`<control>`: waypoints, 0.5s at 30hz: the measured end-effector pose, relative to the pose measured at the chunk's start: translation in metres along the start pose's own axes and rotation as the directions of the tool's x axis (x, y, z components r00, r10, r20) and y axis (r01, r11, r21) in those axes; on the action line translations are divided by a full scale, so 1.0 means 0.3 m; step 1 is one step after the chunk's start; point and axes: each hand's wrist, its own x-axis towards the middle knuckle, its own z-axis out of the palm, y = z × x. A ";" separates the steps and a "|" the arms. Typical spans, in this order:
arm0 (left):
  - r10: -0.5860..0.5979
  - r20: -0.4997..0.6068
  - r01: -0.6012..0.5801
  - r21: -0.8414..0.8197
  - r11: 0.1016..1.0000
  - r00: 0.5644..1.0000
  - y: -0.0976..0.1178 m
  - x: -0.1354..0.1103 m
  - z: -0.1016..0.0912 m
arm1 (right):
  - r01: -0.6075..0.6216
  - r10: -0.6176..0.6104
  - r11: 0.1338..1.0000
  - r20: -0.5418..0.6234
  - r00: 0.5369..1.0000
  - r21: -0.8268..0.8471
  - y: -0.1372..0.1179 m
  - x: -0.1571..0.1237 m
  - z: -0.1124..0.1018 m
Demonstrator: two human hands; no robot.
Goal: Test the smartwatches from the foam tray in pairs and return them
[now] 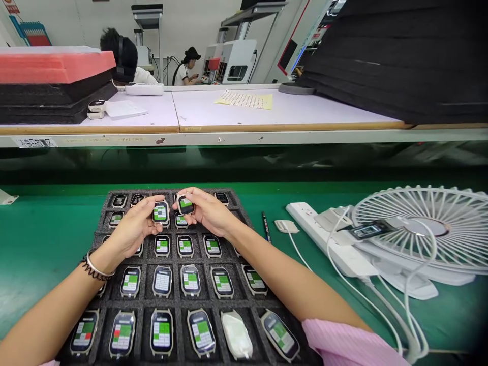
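My left hand [139,223] is closed around the sides of a smartwatch case [160,212], its lit screen showing green and white blocks. A second watch case [186,204] with a green and dark screen is pinched in my right hand [206,209]. Both are held up over the far rows of a black foam tray [144,305]. Several strapless watch cases sit in the tray's compartments, most with lit green and white screens. In the front row, one watch [236,334] shows a whitish surface, and another [122,333] has a red block on screen.
Right of the tray lie a pen [266,227], a white charger [286,226], a power strip [331,239] with cables and a white fan [419,229]. Across the back runs a shelf [213,114] bearing foam stacks [49,96] and a yellow sticker sheet [246,99]. Two people sit beyond.
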 end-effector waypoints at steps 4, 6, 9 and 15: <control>-0.002 0.037 0.003 -0.018 1.000 0.999 0.010 -0.016 0.012 | 0.009 -0.009 1.000 0.020 1.000 0.019 0.003 -0.002 0.000; 0.009 0.061 -0.007 -0.023 1.000 0.998 0.016 -0.021 0.016 | 0.030 -0.030 1.000 0.031 0.999 0.004 0.003 -0.006 -0.001; 0.040 0.095 -0.039 -0.018 0.999 0.995 0.021 -0.029 0.023 | 0.054 -0.054 0.998 0.050 0.997 -0.010 0.001 -0.012 0.000; 0.103 0.101 -0.109 0.053 0.993 0.989 0.014 -0.040 0.024 | 0.064 -0.061 0.997 0.063 0.996 -0.033 -0.002 -0.017 0.004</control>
